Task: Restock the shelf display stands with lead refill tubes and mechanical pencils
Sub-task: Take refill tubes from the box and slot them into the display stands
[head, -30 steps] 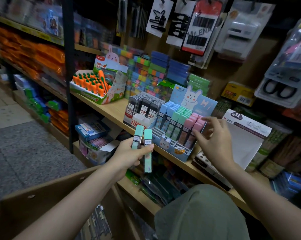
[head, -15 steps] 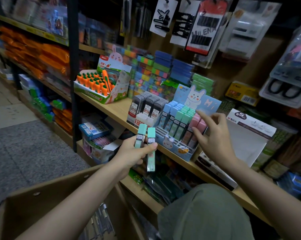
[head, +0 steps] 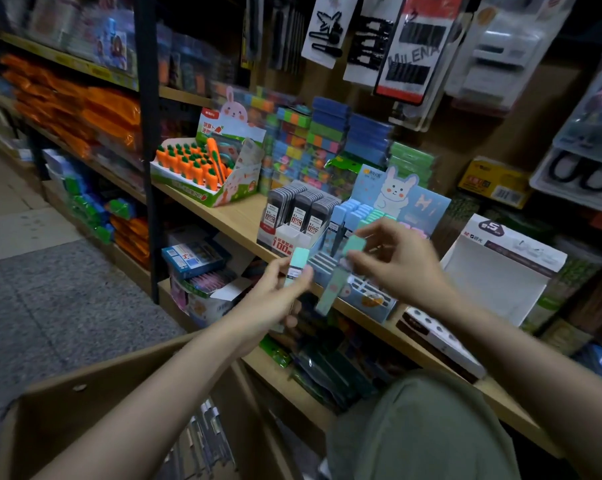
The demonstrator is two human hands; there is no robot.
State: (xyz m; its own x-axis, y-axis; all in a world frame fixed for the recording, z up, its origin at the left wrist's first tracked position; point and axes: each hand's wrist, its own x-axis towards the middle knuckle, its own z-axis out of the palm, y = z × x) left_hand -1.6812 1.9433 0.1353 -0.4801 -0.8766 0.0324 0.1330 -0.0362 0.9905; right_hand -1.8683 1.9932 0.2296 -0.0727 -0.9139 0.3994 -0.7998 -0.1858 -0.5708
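Note:
My left hand (head: pixel 275 299) grips a mint-green lead refill tube (head: pixel 296 266) in front of the shelf. My right hand (head: pixel 401 265) pinches the top of a second mint-green tube (head: pixel 334 289), which hangs tilted just right of the first. Behind both hands stands the blue rabbit display stand (head: pixel 372 296) with blue, green and pink tubes in slanted rows. Left of it a white stand (head: pixel 292 240) holds dark grey tubes.
An open cardboard box (head: pixel 95 393) with more tubes inside sits below my arms. A carrot-pen display (head: pixel 202 171) stands further left on the wooden shelf (head: pixel 230 216). A white empty display box (head: pixel 500 271) is at right. Hanging packs crowd the wall above. My knee (head: pixel 424 427) is low right.
My right hand came back from the pink tubes in the stand and took one of the two green tubes from my left hand. The view shifted slightly left.

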